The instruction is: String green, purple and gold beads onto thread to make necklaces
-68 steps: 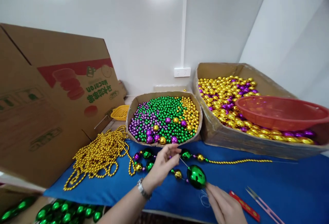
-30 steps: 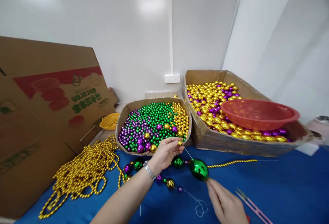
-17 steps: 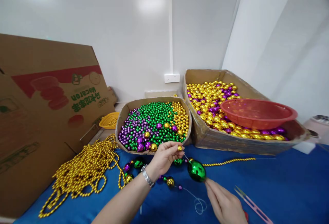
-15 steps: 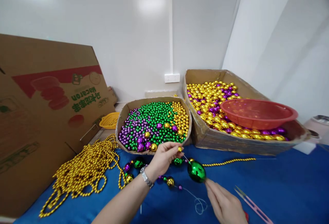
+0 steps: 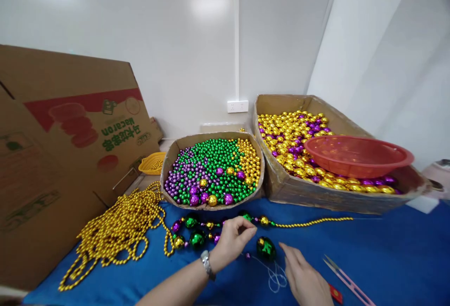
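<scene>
My left hand (image 5: 236,239), with a watch (image 5: 207,264) on its wrist, has thumb and fingertips pinched together; what they grip is too small to see. A large shiny green bead (image 5: 267,250) is between my hands, with a small gold bead (image 5: 261,241) against its upper side. To its right is my right hand (image 5: 306,275), its fingers held together and fingertips a little apart from the bead; anything in them is hidden. A string of green, purple and gold beads (image 5: 197,239) lies behind and left of my left hand. A loose loop of clear thread (image 5: 276,279) lies below the green bead.
A carton of small beads (image 5: 165,167) and a larger carton (image 5: 298,197) with a red basket (image 5: 358,156) stand behind. Gold bead strands (image 5: 123,226) pile up at left beside a big cardboard box (image 5: 70,170). Pink-handled snips (image 5: 348,280) and a red object (image 5: 335,293) lie at right.
The small gold bead has left my left fingertips and now sits against the green bead. My left hand has lowered slightly; my right fingertips have come away from the green bead.
</scene>
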Demonstrator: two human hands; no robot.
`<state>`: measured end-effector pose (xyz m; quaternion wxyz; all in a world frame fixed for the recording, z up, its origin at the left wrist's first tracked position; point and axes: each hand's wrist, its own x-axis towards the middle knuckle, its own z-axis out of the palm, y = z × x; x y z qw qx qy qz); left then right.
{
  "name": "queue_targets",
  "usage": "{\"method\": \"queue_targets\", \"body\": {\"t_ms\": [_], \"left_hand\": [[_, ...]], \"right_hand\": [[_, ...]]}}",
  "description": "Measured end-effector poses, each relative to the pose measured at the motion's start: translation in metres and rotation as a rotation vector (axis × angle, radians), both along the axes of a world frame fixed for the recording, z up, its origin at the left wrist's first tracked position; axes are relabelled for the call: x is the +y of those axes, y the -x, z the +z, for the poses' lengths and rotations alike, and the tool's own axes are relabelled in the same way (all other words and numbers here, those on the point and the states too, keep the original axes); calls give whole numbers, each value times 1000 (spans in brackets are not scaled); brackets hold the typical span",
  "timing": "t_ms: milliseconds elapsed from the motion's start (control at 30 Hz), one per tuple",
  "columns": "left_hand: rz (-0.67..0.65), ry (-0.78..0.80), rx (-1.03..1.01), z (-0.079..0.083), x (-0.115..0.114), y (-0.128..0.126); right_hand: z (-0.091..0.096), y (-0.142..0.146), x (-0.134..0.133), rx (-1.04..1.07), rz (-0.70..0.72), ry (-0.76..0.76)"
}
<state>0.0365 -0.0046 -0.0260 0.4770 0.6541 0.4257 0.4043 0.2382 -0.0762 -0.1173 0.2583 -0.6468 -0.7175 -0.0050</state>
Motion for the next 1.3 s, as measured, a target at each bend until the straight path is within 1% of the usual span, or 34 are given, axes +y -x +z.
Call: {"method": "queue_targets", "body": {"t_ms": [33,67,133,200,267,333,400,467,500,567,600,667,767,833,867,933,967,1033,1100,1167,1300], "left_hand": [[0,-45,17,7,-1,0],[-4,-86,20,15,-2,0],[-32,-131,-12,34,-4,-2],[-79,-131,-46,53,-4,-2],[-142,-136,-21,68,2,2],[-178,-218,100,75,14,10],[-126,-352,284,73,32,21],[-30,-451,501,64,52,31],[-8,-465,607,58,61,35],[-31,-447,760,47,76,41],[-63,-435,798,44,82,42],[-127,-429,808,39,88,43],[-210,-436,787,38,87,43],[-234,-443,707,40,82,43],[-229,-439,629,42,79,43],[-202,-364,389,47,71,43],[-188,-278,238,50,66,42],[-181,-42,-74,55,56,41],[-191,170,-317,60,48,39],[-195,274,-448,63,41,38],[-181,327,-533,60,38,38]], "right_hand": [[10,2,2,16,-4,-29],[22,6,4,48,22,-71],[46,16,10,120,114,-145],[62,26,17,172,200,-191],[67,30,21,193,245,-223],[65,28,23,190,239,-250],[61,22,23,167,199,-255],[60,17,21,144,159,-247],[61,16,19,137,150,-241],[65,16,16,149,155,-220],[68,17,14,169,164,-202],[74,21,12,226,179,-150],[78,25,10,305,194,-95],[77,26,9,330,210,-100],[76,26,9,330,215,-119],[74,25,10,308,209,-175],[73,24,10,290,202,-200],[72,23,11,251,195,-238],[73,23,11,214,198,-259],[75,24,10,188,199,-276],[77,25,7,168,197,-271]]}}
